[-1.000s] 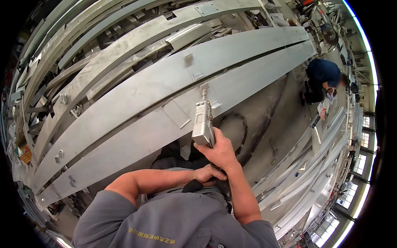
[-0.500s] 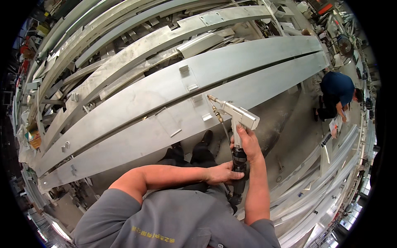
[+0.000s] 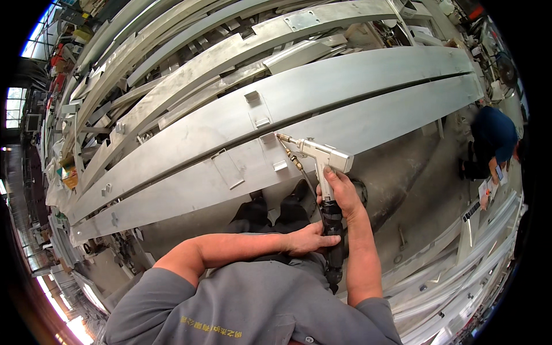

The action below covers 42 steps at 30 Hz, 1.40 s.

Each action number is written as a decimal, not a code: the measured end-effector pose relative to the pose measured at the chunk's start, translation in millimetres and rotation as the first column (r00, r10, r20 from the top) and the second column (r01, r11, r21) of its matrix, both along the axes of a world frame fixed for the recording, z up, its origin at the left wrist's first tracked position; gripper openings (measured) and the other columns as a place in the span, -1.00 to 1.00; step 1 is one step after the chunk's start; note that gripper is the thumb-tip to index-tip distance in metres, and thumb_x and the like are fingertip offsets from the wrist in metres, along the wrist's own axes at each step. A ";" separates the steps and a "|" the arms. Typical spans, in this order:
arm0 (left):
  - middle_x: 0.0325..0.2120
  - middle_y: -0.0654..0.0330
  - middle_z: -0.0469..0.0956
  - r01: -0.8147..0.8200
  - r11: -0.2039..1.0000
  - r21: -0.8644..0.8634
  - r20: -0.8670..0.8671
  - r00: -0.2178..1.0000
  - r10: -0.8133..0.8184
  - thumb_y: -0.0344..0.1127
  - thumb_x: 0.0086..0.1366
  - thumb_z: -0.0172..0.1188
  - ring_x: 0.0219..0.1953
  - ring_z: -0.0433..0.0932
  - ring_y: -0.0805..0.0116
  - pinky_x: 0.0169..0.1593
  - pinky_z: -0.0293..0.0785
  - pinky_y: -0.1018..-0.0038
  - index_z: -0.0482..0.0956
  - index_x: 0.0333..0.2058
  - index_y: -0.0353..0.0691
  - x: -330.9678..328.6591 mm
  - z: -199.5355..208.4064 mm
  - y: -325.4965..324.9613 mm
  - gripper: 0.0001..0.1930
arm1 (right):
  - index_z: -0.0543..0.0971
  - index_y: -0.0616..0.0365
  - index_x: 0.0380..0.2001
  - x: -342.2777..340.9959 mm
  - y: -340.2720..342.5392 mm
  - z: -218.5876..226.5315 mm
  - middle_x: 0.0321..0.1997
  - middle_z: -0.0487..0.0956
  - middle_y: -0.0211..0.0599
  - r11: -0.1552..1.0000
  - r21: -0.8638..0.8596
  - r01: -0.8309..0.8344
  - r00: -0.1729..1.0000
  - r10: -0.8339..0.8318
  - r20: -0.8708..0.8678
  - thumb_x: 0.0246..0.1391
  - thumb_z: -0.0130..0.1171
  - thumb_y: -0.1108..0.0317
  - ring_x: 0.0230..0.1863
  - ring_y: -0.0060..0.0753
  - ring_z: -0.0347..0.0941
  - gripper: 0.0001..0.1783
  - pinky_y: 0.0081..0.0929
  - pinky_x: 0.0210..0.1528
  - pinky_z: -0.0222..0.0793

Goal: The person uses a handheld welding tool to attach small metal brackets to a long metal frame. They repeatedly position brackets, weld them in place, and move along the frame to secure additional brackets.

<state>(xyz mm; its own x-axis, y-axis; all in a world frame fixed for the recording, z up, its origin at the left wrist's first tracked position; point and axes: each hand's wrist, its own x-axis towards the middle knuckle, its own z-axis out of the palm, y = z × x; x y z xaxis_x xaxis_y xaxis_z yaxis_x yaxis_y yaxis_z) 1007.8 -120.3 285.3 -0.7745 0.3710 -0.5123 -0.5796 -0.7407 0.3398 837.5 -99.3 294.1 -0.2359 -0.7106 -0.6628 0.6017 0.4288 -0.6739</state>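
My right hand point(image 3: 343, 192) is wrapped around the grip of a silver handheld welding gun point(image 3: 329, 154), its thumb lying along the back. Below that grip, my left hand point(image 3: 307, 238) holds the thick black cable sleeve point(image 3: 332, 221). The gun's brass-coloured nozzle points left, over the nearer long metal panel point(image 3: 368, 141). Beside the nozzle tip is a small angle bracket point(image 3: 268, 138) on that panel; whether they touch I cannot tell. Another small bracket point(image 3: 280, 166) sits at the panel's near edge. A thin wire-feed tube point(image 3: 298, 163) runs under the nozzle.
A second long panel point(image 3: 345, 75) lies beyond a narrow gap. Behind it are stacked metal beams point(image 3: 230, 49). At right, a person in a blue top point(image 3: 494, 132) bends over papers. Long metal profiles point(image 3: 454, 282) lie at lower right.
The view has shifted, so the panels and the other person appear farther right. The nozzle tip has come nearer the angle bracket by the gap. Both hands keep their hold.
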 end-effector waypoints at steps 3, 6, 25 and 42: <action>0.08 0.24 0.46 0.000 1.000 -0.031 0.023 1.000 0.001 -0.22 0.50 0.09 0.13 0.46 0.42 0.23 0.44 0.34 0.24 0.19 -0.24 -7.1 2.4 -0.6 -0.59 | 0.48 0.19 -0.18 -7.1 -3.0 -1.0 -0.50 0.54 -0.29 1.000 -0.010 -0.027 1.000 0.027 -0.001 0.32 0.07 -0.13 -0.58 -0.48 0.48 -0.48 -0.52 -0.50 0.41; 0.08 0.25 0.47 -0.017 0.999 -0.027 0.045 0.999 0.019 -0.22 0.50 0.10 0.14 0.46 0.41 0.24 0.44 0.33 0.25 0.19 -0.24 -10.2 -3.1 2.3 -0.59 | 0.48 0.19 -0.18 -11.7 -5.3 -2.3 -0.50 0.53 -0.30 0.999 -0.005 -0.054 0.999 0.054 -0.004 0.33 0.06 -0.13 -0.58 -0.48 0.48 -0.48 -0.52 -0.49 0.41; 0.07 0.24 0.46 -0.084 0.996 0.005 0.027 0.996 0.084 -0.20 0.50 0.11 0.12 0.45 0.43 0.25 0.43 0.35 0.26 0.20 -0.24 -22.4 -1.0 5.6 -0.57 | 0.47 0.18 -0.24 -27.9 -12.0 -1.4 -0.51 0.52 -0.32 0.986 -0.006 -0.169 0.985 0.169 -0.033 0.33 0.02 -0.19 -0.56 -0.49 0.50 -0.44 -0.53 -0.50 0.43; 0.06 0.28 0.44 -0.058 0.998 0.007 0.079 0.995 0.057 -0.21 0.49 0.11 0.12 0.45 0.45 0.24 0.44 0.35 0.23 0.19 -0.19 -26.2 15.4 5.5 -0.58 | 0.49 0.18 -0.20 -26.0 1.0 -8.1 -0.51 0.53 -0.32 0.991 0.003 -0.133 0.991 0.133 0.005 0.34 0.05 -0.13 -0.56 -0.49 0.50 -0.49 -0.52 -0.49 0.44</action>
